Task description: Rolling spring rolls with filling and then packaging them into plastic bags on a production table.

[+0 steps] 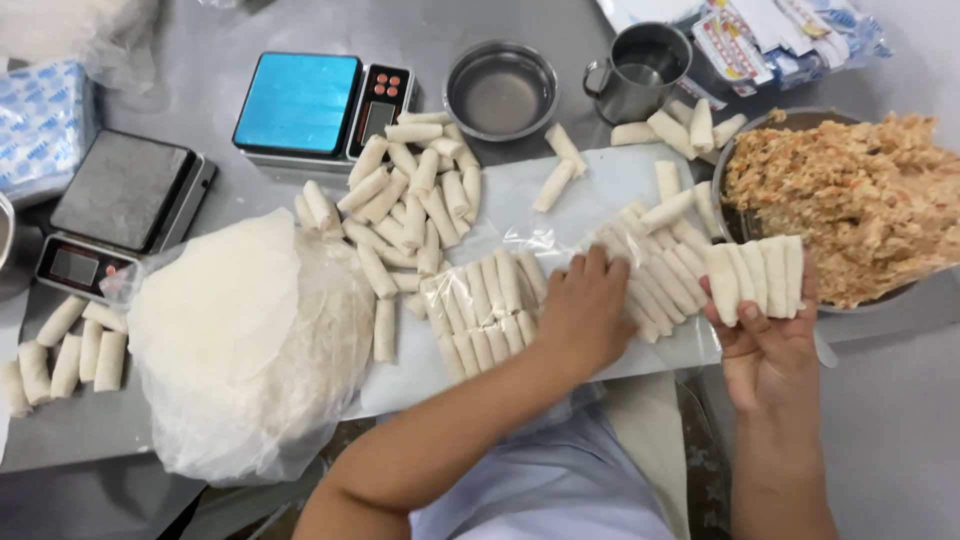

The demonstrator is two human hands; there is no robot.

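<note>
At table centre, the left hand (583,312) presses flat, fingers spread, on bagged rolls (487,305), while the right hand (765,335), fingers cupped, holds a row of rolls (756,277) beside the filling bowl (727,175); packing appears underway, calling for steady, level placement.

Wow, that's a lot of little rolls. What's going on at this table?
A person is handling uncooked spring rolls at a metal table. Their right hand holds a row of four or five rolls side by side, while the left hand rests on a clear plastic bag packed with rolls. More loose rolls lie piled behind. A stack of round wrappers sits to the left, a bowl of filling to the right, and two scales stand farther back.
</note>
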